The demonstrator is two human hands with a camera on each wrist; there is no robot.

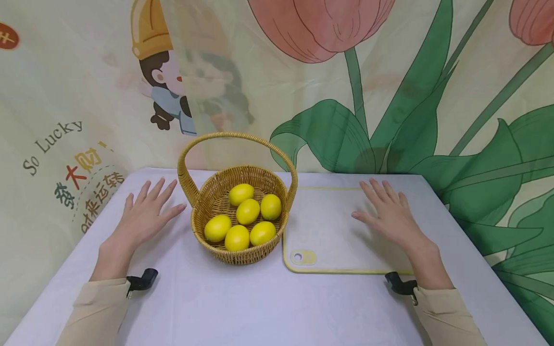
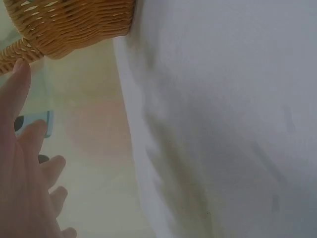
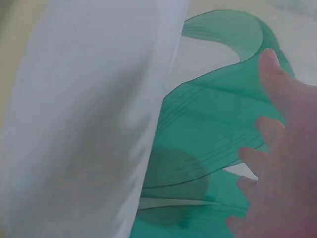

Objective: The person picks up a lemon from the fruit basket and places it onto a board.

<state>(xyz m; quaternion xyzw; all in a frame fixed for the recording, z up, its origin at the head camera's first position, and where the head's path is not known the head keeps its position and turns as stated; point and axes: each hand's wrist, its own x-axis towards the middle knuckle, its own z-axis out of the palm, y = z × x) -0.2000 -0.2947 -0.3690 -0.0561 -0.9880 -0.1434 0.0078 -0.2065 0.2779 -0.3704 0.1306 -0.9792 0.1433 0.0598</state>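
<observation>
A wicker basket (image 1: 240, 259) with a tall arched handle stands mid-table, holding several yellow lemons (image 1: 248, 212). Left of it, the left hand (image 1: 144, 216) hovers over the cloth with fingers spread, its thumb near the basket's side. To the basket's right lies a white cutting board (image 1: 329, 230) with a pale yellow edge and a hole in one corner. Above the board's right part hangs the right hand (image 1: 391, 216), its fingers apart. Neither hand holds anything. In the left wrist view, part of the basket (image 2: 79, 25) shows beyond the thumb; the lemons are hidden there.
A white cloth covers the table (image 1: 225, 307). Behind it hangs a printed curtain (image 1: 320, 96) with tulips, leaves and a cartoon figure. A small black wrist mount (image 1: 143, 279) sits at the left sleeve, another black mount (image 1: 400, 284) at the right.
</observation>
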